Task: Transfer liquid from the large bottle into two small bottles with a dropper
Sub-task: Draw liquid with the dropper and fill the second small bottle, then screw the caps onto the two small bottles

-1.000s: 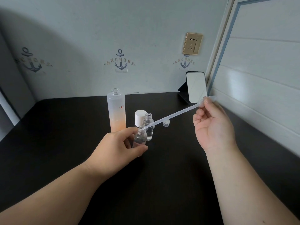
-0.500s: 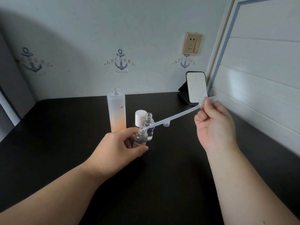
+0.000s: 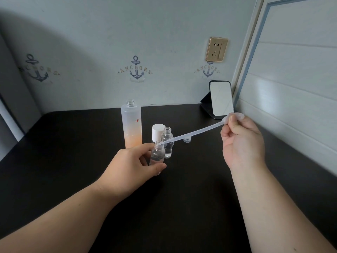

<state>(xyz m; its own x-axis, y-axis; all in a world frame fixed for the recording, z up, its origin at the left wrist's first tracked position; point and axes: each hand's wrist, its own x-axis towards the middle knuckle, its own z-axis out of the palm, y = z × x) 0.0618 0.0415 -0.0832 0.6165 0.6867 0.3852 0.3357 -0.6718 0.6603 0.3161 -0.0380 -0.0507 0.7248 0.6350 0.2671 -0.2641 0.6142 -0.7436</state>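
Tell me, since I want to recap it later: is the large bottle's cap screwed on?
No, the large bottle stands with its threaded neck open, and a white cap sits apart on the table beside it.

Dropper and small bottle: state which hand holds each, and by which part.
Right hand pinches the dropper at its bulb; left hand grips the small bottle round its body.

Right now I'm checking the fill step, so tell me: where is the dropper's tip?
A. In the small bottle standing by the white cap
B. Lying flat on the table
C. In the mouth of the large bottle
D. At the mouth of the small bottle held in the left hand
D: the dropper, pinched at its bulb by the right hand, slants down to the mouth of the small bottle that the left hand grips.
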